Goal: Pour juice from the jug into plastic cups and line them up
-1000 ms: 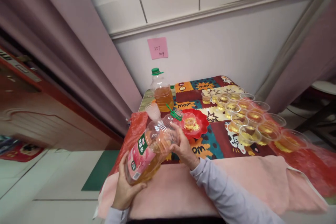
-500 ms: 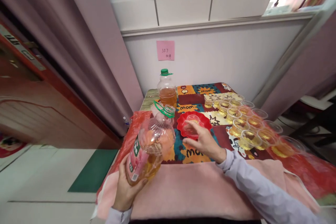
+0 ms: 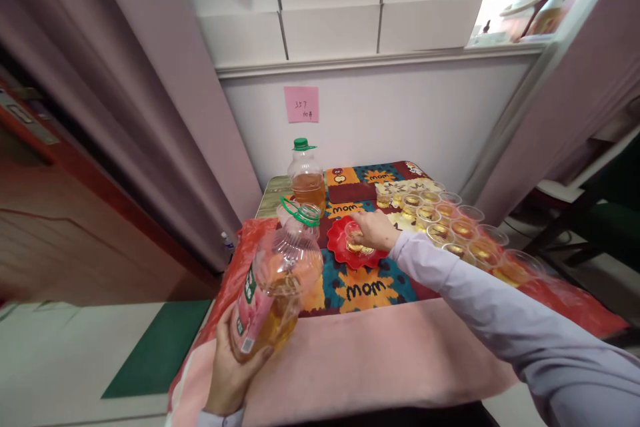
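My left hand (image 3: 234,363) is wrapped round the lower part of a large clear plastic bottle (image 3: 285,267), tilted slightly to the right. Amber liquid fills its lower part, and a green handle ring circles the uncapped neck. My right hand (image 3: 376,230) reaches over a scalloped red dish (image 3: 334,245), its fingers closed on a small clear plastic cup (image 3: 354,239) in the dish. The fingertips are partly hidden. Yellowish liquid shows low in the cup.
Several clear cups (image 3: 440,233) of yellow liquid stand in rows on the right. Behind the held bottle stands a green-capped bottle (image 3: 308,183). A patterned mat (image 3: 370,288) and a pink cloth (image 3: 380,353) cover the table, which meets the wall (image 3: 380,113).
My right hand has moved forward over the red dish, and its fingers have closed on the cup. My left hand still holds the bottle. The view has shifted a little.
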{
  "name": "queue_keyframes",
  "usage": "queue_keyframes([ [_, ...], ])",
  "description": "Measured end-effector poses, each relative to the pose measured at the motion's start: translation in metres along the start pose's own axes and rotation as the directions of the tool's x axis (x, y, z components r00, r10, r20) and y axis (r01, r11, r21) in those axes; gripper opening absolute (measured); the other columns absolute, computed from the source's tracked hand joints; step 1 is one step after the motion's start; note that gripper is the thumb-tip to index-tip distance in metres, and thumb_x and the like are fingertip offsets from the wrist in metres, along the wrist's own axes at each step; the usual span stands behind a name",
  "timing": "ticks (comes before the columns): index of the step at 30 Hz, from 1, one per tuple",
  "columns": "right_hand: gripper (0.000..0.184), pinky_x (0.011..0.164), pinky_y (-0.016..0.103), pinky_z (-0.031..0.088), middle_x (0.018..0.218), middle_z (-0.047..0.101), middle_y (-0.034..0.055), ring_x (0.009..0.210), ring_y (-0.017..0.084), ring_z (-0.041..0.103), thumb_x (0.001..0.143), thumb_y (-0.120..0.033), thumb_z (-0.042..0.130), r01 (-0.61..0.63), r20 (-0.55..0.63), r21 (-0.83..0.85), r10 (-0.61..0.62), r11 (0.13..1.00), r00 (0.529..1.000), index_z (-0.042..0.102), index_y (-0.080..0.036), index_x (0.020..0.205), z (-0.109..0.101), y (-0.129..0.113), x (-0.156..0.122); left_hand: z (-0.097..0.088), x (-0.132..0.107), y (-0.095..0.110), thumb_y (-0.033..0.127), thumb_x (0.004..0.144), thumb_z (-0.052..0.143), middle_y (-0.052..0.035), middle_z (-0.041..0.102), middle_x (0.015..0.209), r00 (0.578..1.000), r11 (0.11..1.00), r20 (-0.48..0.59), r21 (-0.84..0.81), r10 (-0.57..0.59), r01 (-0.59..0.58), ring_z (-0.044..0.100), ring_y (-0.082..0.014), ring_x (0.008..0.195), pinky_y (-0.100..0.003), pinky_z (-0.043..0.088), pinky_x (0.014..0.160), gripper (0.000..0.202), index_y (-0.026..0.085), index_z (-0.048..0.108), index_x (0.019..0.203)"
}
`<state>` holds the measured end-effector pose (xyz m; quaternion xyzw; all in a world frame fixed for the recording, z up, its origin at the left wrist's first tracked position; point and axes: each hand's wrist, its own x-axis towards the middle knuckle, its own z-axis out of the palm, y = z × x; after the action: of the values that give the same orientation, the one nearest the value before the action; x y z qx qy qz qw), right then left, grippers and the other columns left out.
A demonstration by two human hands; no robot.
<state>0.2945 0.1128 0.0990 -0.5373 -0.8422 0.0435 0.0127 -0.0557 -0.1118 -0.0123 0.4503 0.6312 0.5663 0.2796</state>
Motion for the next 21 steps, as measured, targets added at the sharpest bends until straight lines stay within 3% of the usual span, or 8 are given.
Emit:
queue_keyframes([
  [5,0.056,0.107,0.049,0.047,0.142,0.076,0.0252,0.125,0.039,0.075,0.097,-0.046,0.076,-0.011,0.028,-0.023,0.012,1.000,1.000,0.066,-0.017,0.144,-0.003,-0.004,0.005,0.000,0.001,0.001,0.052,0.050,0.106,-0.0152,0.064,0.153,0.999,0.999,0.025,-0.024,-0.032,0.033,0.059,-0.0473,0.149,-0.065,0.045,0.127,0.115,0.028,0.050,0.148],
  [13,0.059,0.114,0.049,0.042,0.136,0.080,0.0216,0.125,0.037,0.076,0.093,-0.042,0.081,-0.016,-0.013,0.024,0.017,1.000,1.000,0.065,-0.017,0.145,-0.002,-0.002,0.006,-0.002,0.002,-0.004,0.054,0.057,0.104,-0.0121,0.064,0.155,0.998,0.999,0.044,-0.031,-0.039,0.040,0.059,-0.0453,0.149,-0.065,0.043,0.128,0.107,0.032,0.049,0.147],
  [17,0.070,0.112,0.047,0.046,0.134,0.082,0.0176,0.127,0.035,0.076,0.095,-0.051,0.080,-0.031,-0.074,0.072,0.036,0.997,0.997,0.059,-0.019,0.154,-0.018,0.019,0.010,-0.003,0.003,-0.003,0.052,0.053,0.105,-0.0131,0.065,0.152,0.998,0.998,0.036,-0.036,-0.053,0.054,0.059,-0.0464,0.148,-0.069,0.042,0.128,0.111,0.031,0.050,0.146],
  [21,0.070,0.103,0.042,0.050,0.134,0.082,0.0170,0.124,0.033,0.077,0.098,-0.056,0.075,-0.078,-0.138,0.096,0.091,0.992,0.986,0.056,-0.020,0.156,-0.041,0.059,0.019,-0.001,0.002,-0.001,0.055,0.052,0.105,-0.0133,0.065,0.149,0.998,0.998,0.024,-0.013,-0.062,0.063,0.057,-0.0468,0.151,-0.068,0.040,0.130,0.110,0.030,0.052,0.145],
])
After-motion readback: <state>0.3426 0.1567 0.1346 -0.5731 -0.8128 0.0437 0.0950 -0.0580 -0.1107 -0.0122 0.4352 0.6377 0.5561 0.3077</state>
